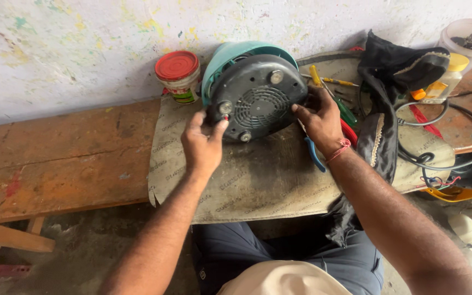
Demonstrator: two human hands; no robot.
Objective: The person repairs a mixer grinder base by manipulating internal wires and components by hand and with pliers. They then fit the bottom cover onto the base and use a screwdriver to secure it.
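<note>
A small appliance base (258, 95) with a teal shell and a dark grey underside stands tipped on its side on a brown mat (258, 180). The underside faces me, with a round vent grille and rubber feet. My left hand (203, 145) grips its lower left edge, thumb and fingers pressed near one foot. My right hand (320, 120) holds the right edge of the base, with a red thread around the wrist.
A red-lidded tin (178, 75) stands by the wall. Screwdrivers (331, 87), blue-handled pliers (315, 155), a black cloth bag (391, 82), a black cable (449, 136), a yellow-capped bottle (446, 82) and a plastic tub (468, 38) lie right. The wooden bench (55, 158) extends left.
</note>
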